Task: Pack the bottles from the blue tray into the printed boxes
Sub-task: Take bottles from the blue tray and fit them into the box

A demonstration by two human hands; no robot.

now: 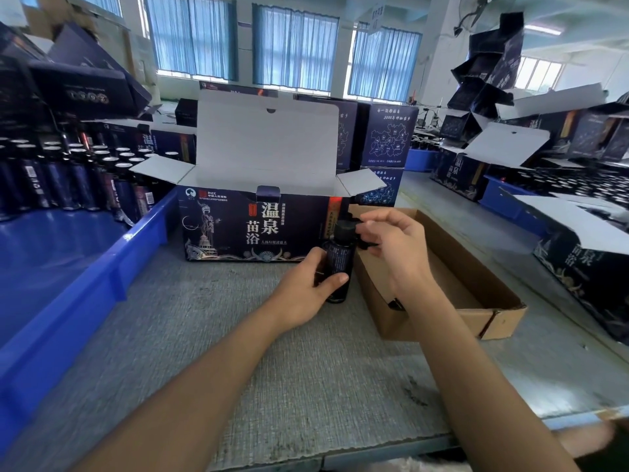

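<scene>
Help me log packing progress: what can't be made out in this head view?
All head view.
Inside of the open printed box: hidden by its front wall, so packed bottles can't be counted.
What the right hand pinches at the bottle top: covered by its fingers.
Label text: too small, partly covered by the left hand.
The blue tray: cut off by the left edge.
</scene>
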